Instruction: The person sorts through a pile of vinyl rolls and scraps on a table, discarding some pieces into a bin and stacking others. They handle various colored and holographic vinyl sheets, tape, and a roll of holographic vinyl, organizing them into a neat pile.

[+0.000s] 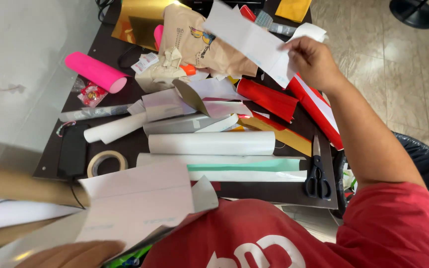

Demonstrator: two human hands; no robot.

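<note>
Dark worktable [125,144] w/ vinyl rolls: right hand [314,62] pinches white strip [251,39] far right, long axis slanting away; left hand [73,253] (blurred, grip unclear) touches near sheet [140,203].

**Figure: The wearer's body as seen from the head camera**

The torso is covered by a red short-sleeved shirt [254,233] of soft, lightly creased fabric. Large white printed shapes [266,250] with rounded outlines cross the chest at the lower edge of the view; they are cut off by the frame. The right sleeve [398,218] ends above the elbow, leaving the forearm bare down to the right hand [314,62]. The left hand [75,253] shows only in part at the bottom edge, blurred. No watch, ring or bracelet shows on either.
</note>
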